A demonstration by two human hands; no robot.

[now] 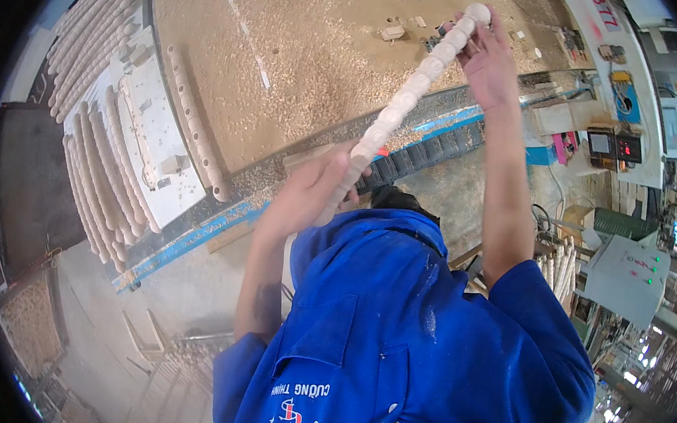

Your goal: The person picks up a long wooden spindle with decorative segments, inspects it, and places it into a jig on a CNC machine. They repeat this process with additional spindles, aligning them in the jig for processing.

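Observation:
A pale turned wooden spindle (403, 101), shaped like a row of beads, slants upward and to the right in front of me. Its near end is wrapped by the fingers of my left hand (317, 184). Up at the far end, my right hand (491, 64) grips it just below the round tip, the fingers partly behind the wood. A second beaded spindle (194, 121) lies on the machine bed to the left, apart from both hands.
Wood chips (309, 74) cover the brown machine bed. Several stacked spindles (98, 29) lie at the far left beside a white panel (168, 178). A blue rail (193, 240) and a black cable chain (430, 155) run along the near edge. A grey control box (626, 278) stands right.

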